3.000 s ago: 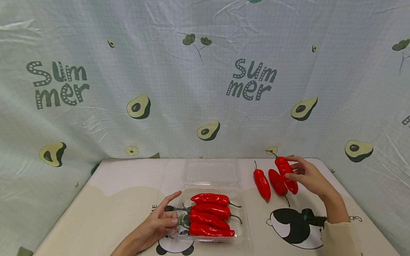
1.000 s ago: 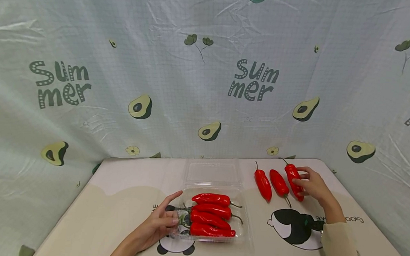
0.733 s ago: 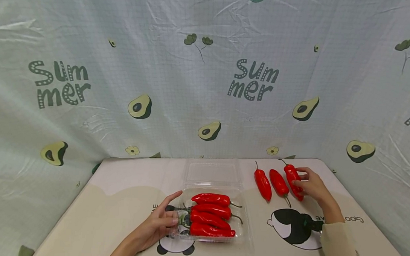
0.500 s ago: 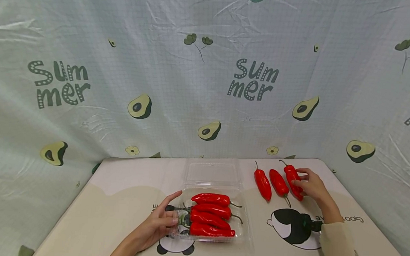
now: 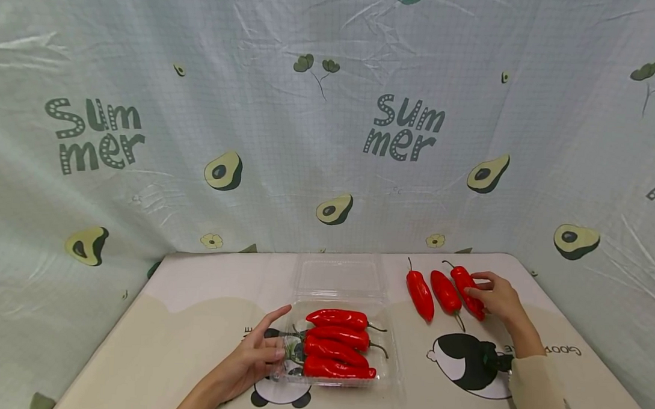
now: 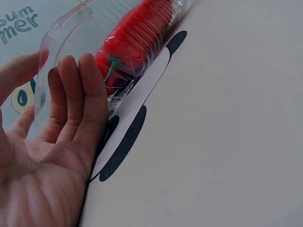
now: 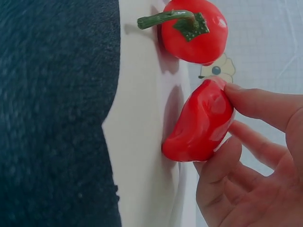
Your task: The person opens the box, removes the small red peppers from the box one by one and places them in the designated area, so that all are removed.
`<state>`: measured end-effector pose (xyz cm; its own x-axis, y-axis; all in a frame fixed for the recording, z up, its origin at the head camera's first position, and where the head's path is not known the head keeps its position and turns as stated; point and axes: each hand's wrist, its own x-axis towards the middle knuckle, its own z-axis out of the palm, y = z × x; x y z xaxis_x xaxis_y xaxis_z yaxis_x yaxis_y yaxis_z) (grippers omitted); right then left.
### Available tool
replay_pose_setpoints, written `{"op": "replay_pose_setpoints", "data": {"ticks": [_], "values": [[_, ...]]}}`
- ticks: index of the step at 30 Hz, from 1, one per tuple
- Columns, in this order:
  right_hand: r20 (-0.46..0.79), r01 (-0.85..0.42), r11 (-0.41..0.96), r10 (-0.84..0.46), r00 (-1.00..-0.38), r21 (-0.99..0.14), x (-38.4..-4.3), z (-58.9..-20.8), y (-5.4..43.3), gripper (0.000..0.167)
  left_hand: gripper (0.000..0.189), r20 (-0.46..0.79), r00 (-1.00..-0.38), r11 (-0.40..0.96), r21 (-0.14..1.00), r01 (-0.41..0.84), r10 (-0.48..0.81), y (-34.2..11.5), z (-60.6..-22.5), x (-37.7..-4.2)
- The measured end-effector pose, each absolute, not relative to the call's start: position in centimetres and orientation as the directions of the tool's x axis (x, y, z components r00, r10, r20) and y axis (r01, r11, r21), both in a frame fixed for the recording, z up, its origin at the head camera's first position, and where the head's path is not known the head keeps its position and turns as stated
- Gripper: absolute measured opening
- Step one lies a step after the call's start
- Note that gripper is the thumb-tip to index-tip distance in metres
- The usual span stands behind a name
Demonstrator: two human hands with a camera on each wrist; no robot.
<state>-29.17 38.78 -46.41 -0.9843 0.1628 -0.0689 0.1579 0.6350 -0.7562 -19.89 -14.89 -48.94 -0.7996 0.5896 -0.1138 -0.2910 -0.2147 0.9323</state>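
Observation:
A clear plastic clamshell box [image 5: 387,351] lies with its lid back at the table's middle, several red chili peppers [image 5: 337,318] in it. My left hand [image 5: 246,358] rests at the box's left side, its fairly straight fingers [image 6: 92,94] touching the wall and one finger stretched out along it. At the far right, my right hand [image 5: 500,298] pinches a red chili pepper [image 7: 203,123] between thumb and fingers, low at the table. Left of it lie a second loose pepper [image 5: 446,293] and a third pepper [image 5: 420,296].
The light table mat [image 5: 182,326] bears printed cartoon figures [image 5: 465,363]. A pale sheet [image 5: 286,137] printed with avocados and lettering hangs behind the table.
My right hand has lowered its pepper from over the neighbouring one to a spot right of it, then turned it slightly, stem end leftward. The left hand and box stay put.

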Motion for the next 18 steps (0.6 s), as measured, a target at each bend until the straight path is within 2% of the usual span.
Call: {"op": "replay_pose_setpoints", "data": {"ticks": [18], "values": [[-0.075,0.169,0.650,0.170,-0.983,-0.741,-29.25,-46.76,38.99,0.070,0.087,-0.118,-0.805,-0.204,0.937,-0.285,0.581,-14.77,-48.75,-19.82]]}}
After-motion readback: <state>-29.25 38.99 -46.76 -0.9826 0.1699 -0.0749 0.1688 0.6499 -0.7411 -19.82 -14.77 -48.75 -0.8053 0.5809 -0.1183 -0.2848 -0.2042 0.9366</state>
